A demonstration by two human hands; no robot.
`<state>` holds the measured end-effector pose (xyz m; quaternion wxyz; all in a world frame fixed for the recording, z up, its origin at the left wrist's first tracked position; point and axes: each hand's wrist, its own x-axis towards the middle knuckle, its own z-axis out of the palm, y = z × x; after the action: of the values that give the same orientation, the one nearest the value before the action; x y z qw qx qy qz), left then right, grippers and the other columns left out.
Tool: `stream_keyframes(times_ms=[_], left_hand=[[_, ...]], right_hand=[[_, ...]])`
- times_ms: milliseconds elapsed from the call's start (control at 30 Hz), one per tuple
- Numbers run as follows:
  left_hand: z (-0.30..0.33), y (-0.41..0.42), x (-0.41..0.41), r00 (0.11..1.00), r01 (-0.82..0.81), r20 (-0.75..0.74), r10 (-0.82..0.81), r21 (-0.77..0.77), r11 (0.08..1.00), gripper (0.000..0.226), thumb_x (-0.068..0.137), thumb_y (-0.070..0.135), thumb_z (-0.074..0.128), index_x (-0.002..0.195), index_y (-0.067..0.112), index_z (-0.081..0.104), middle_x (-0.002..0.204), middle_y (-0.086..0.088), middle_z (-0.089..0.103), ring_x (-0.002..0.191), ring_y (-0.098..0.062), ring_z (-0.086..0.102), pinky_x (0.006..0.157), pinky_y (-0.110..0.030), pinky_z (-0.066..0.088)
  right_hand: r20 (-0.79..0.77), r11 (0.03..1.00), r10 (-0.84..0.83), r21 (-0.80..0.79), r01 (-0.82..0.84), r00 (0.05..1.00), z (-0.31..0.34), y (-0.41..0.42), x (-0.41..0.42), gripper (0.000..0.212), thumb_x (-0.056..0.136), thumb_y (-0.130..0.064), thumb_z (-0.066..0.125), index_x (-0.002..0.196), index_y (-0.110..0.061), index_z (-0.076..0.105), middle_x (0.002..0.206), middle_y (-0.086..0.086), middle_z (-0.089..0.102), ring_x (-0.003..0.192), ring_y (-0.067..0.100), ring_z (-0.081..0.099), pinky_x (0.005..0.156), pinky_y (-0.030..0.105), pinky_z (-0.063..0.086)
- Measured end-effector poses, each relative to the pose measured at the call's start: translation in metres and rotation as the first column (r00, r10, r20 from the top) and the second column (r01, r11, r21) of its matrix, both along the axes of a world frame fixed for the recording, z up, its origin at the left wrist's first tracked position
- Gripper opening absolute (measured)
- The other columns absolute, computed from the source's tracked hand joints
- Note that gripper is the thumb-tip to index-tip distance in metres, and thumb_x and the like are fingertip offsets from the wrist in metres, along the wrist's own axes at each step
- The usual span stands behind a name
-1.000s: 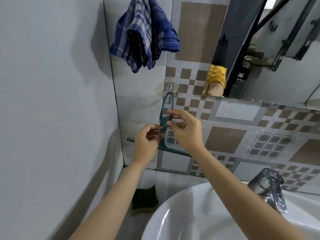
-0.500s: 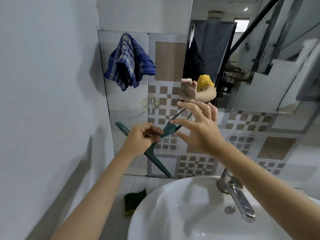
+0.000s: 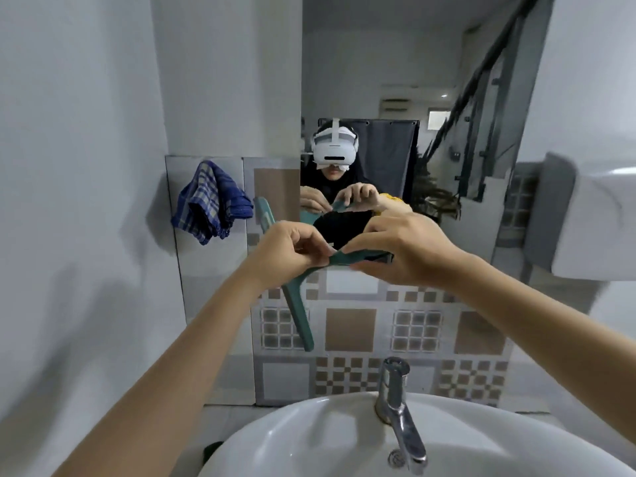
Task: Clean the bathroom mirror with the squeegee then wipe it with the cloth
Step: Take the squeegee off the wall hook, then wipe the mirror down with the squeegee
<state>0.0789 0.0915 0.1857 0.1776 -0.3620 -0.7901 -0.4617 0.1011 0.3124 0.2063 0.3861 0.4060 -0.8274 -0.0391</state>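
Sink (image 3: 309, 438): round, glossy white ceramic basin, nearest the viewer. Tap (image 3: 399, 407): polished chrome, tubular, upright on the rear rim, spout angled down into the bowl.

Squeegee (image 3: 299, 315): teal plastic, T-shaped; long flat blade bar tilted steeply from upper left to lower right, narrow handle running rightward. Held in front of the tiled wall, below the mirror's lower edge.

Left hand (image 3: 285, 253): fingers curled, pinching the handle just beside the blade. Right hand (image 3: 402, 253): fingers closed around the handle's far end. 2 bare forearms reach in from below.

Wall tiles (image 3: 351, 328): smooth, brown-and-grey checker squares.

Cloth (image 3: 210, 201): soft blue plaid fabric, bunched, hanging on the wall left of the mirror.

Mirror (image 3: 344, 80): flat rectangular glass, reflecting both hands and the squeegee.
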Motion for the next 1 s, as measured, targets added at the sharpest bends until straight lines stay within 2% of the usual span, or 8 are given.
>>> stream_keyframes(times_ms=[100, 167, 267, 433, 533, 700, 867, 1000], left_hand=[[0.028, 0.019, 0.003, 0.96, -0.099, -0.268, 0.086, -0.034, 0.995, 0.023, 0.076, 0.009, 0.072, 0.099, 0.011, 0.068, 0.1, -0.001, 0.068, 0.091, -0.007, 0.064, 0.084, -0.022, 0.05], [0.047, 0.028, 0.002, 0.875, -0.189, -0.454, 0.166, -0.007, 0.982, 0.031, 0.077, 0.014, 0.071, 0.106, 0.011, 0.064, 0.11, -0.004, 0.064, 0.102, -0.012, 0.059, 0.094, -0.027, 0.047], [0.071, 0.038, -0.005, 0.745, -0.347, -0.591, 0.31, 0.054, 0.936, 0.044, 0.078, 0.019, 0.07, 0.119, 0.011, 0.055, 0.124, -0.01, 0.054, 0.117, -0.021, 0.048, 0.102, -0.034, 0.036], [0.111, 0.045, -0.041, 0.651, -0.567, -0.598, 0.467, 0.026, 0.824, 0.069, 0.077, 0.029, 0.069, 0.135, 0.013, 0.035, 0.142, -0.012, 0.033, 0.13, -0.026, 0.03, 0.102, -0.032, 0.029], [0.135, 0.041, -0.064, 0.626, -0.657, -0.57, 0.533, -0.018, 0.753, 0.076, 0.077, 0.035, 0.068, 0.138, 0.013, 0.028, 0.146, -0.011, 0.027, 0.133, -0.029, 0.025, 0.108, -0.042, 0.028], [0.158, 0.028, -0.097, 0.574, -0.778, -0.61, 0.546, -0.199, 0.595, 0.107, 0.069, 0.047, 0.072, 0.146, 0.013, 0.006, 0.155, -0.009, 0.008, 0.14, -0.032, 0.014, 0.113, -0.054, 0.016], [0.154, 0.021, -0.125, 0.53, -0.836, -0.669, 0.521, -0.309, 0.454, 0.121, 0.066, 0.055, 0.071, 0.146, 0.013, -0.009, 0.156, -0.002, -0.013, 0.142, -0.027, 0.001, 0.114, -0.053, 0.011], [0.146, 0.019, -0.144, 0.482, -0.852, -0.713, 0.51, -0.246, 0.462, 0.117, 0.066, 0.049, 0.072, 0.145, 0.013, -0.008, 0.156, -0.002, -0.012, 0.141, -0.027, 0.005, 0.111, -0.056, 0.02]], right_hand=[[-0.118, 0.999, -0.054, -0.008, 0.053, 0.992, 0.029, 0.026, 0.004, 0.023, 0.084, -0.042, 0.06, 0.097, -0.03, 0.073, 0.07, -0.003, 0.064, 0.063, 0.022, 0.061, 0.047, 0.019, 0.028], [-0.176, 0.997, -0.068, -0.041, 0.062, 0.982, 0.052, 0.045, 0.003, 0.02, 0.082, -0.039, 0.067, 0.098, -0.028, 0.073, 0.073, -0.004, 0.065, 0.063, 0.019, 0.06, 0.048, 0.015, 0.027], [-0.27, 0.994, -0.082, -0.088, 0.06, 0.959, 0.092, 0.072, -0.005, 0.021, 0.077, -0.035, 0.075, 0.096, -0.026, 0.074, 0.073, -0.005, 0.066, 0.063, 0.017, 0.059, 0.048, 0.017, 0.032], [-0.346, 0.988, -0.143, -0.105, 0.114, 0.927, 0.157, 0.101, -0.034, 0.022, 0.081, -0.039, 0.067, 0.097, -0.025, 0.073, 0.068, -0.002, 0.064, 0.059, 0.02, 0.058, 0.045, 0.02, 0.036], [-0.414, 0.979, -0.2, -0.131, 0.159, 0.888, 0.189, 0.102, -0.053, 0.019, 0.083, -0.036, 0.068, 0.095, -0.023, 0.072, 0.066, 0.003, 0.061, 0.06, 0.028, 0.06, 0.046, 0.021, 0.037], [-0.525, 0.971, -0.213, -0.205, 0.121, 0.824, 0.236, 0.082, -0.069, 0.021, 0.086, -0.037, 0.064, 0.098, -0.022, 0.072, 0.072, 0.007, 0.064, 0.069, 0.031, 0.064, 0.05, 0.023, 0.033], [-0.571, 0.974, -0.188, -0.216, 0.075, 0.799, 0.295, 0.038, -0.079, 0.028, 0.093, -0.04, 0.053, 0.111, -0.025, 0.068, 0.086, 0.009, 0.064, 0.083, 0.032, 0.062, 0.056, 0.031, 0.045], [-0.572, 0.965, -0.233, -0.233, 0.117, 0.787, 0.338, 0.007, -0.089, 0.031, 0.096, -0.039, 0.045, 0.12, -0.03, 0.062, 0.096, 0.01, 0.062, 0.092, 0.032, 0.058, 0.064, 0.032, 0.042]])
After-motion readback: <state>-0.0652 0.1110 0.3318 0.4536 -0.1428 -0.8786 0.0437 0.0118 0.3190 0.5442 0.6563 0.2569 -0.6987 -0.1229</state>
